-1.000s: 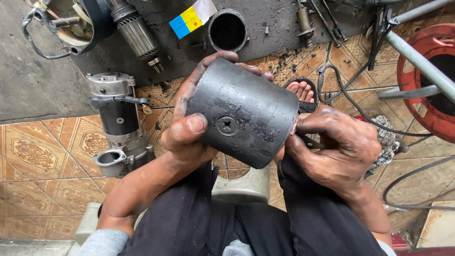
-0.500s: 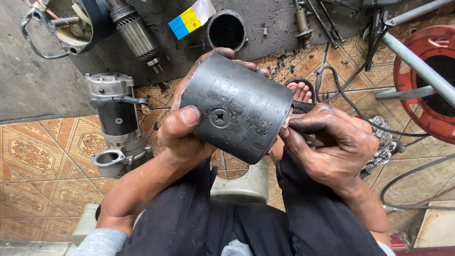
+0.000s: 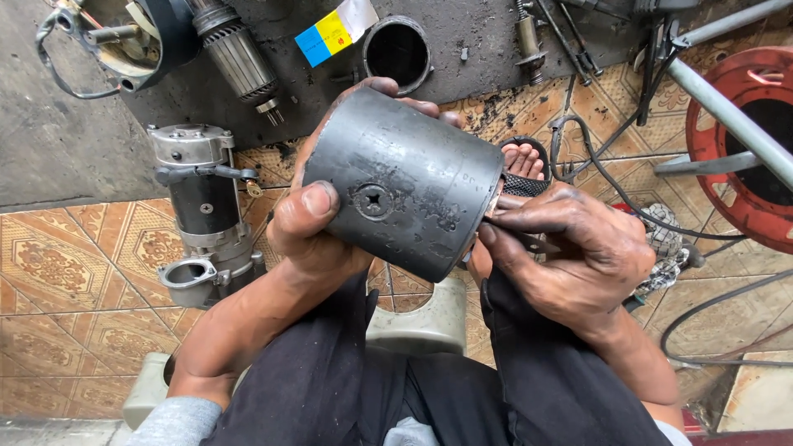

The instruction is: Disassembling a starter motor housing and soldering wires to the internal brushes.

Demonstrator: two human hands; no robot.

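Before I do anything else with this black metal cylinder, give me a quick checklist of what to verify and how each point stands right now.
1. Left hand has a firm hold on the black cylinder: ok, thumb beside the cross-head screw, fingers wrapped over the far side.
2. Right hand is at the open end: ok, fingertips at the rim.
3. What the right hand pinches there: cannot tell, only a thin pale piece shows.
4. Screw seated: ok, it sits flush in its recess.
5. Inside of the cylinder free of parts: cannot tell, hidden.
6. Floor below free: not ok, a starter motor, cables and a bare foot lie close.
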